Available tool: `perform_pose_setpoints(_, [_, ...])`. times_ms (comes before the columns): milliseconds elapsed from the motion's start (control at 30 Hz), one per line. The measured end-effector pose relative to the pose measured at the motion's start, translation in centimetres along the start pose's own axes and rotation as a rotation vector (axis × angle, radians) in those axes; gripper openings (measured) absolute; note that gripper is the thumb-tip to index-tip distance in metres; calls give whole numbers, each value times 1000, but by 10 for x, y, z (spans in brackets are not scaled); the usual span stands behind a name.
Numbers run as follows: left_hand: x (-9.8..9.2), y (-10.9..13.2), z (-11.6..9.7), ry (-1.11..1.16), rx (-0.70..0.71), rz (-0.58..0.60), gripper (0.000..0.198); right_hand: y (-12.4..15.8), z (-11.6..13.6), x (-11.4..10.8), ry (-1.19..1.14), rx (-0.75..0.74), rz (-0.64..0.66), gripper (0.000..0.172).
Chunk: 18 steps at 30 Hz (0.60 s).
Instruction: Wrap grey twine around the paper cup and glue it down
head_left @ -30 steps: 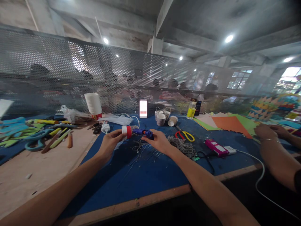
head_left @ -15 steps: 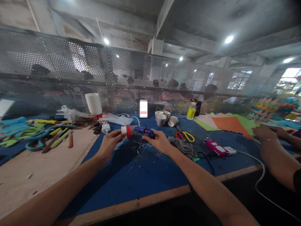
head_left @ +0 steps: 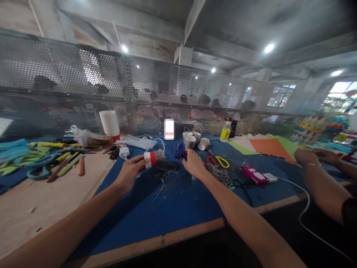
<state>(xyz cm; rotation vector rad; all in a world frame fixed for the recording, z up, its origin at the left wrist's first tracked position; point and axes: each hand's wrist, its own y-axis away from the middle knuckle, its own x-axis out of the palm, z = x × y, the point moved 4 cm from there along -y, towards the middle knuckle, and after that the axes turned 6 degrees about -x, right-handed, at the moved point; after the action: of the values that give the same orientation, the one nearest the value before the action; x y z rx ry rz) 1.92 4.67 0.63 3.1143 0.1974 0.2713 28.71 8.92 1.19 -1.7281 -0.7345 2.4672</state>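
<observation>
My left hand (head_left: 128, 172) is closed around the rim end of a paper cup (head_left: 152, 159) lying on its side in the air. The cup is white with a red band, and grey cord appears wrapped about its far end. To the right, my right hand (head_left: 194, 163) grips a blue glue gun (head_left: 180, 150), held apart from the cup. Beneath them a loose strand of cord (head_left: 166, 171) lies on the blue table mat (head_left: 145, 219). A grey cord bundle (head_left: 220, 174) rests beside my right wrist.
Cord-covered cups (head_left: 189, 140) stand behind the glue gun, near yellow-and-red-handled scissors (head_left: 221, 162). A stack of paper cups (head_left: 109, 124) is at back left, tools including blue scissors (head_left: 41, 167) at left. Right are a magenta device (head_left: 254, 175), coloured paper (head_left: 272, 149) and another person's hand (head_left: 306, 158).
My right hand has drawn the glue gun away from the cup and turned it, so that it now sits farther right. The cup stays in my left hand.
</observation>
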Motion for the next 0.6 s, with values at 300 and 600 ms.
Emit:
perform_pose_setpoints(300, [13, 13, -7, 22, -6, 98, 34, 3, -14, 16, 215, 18, 101, 35])
perform_pose_setpoints(600, [15, 15, -7, 32, -11, 130, 31, 3, 21, -8, -237, -186, -46, 34])
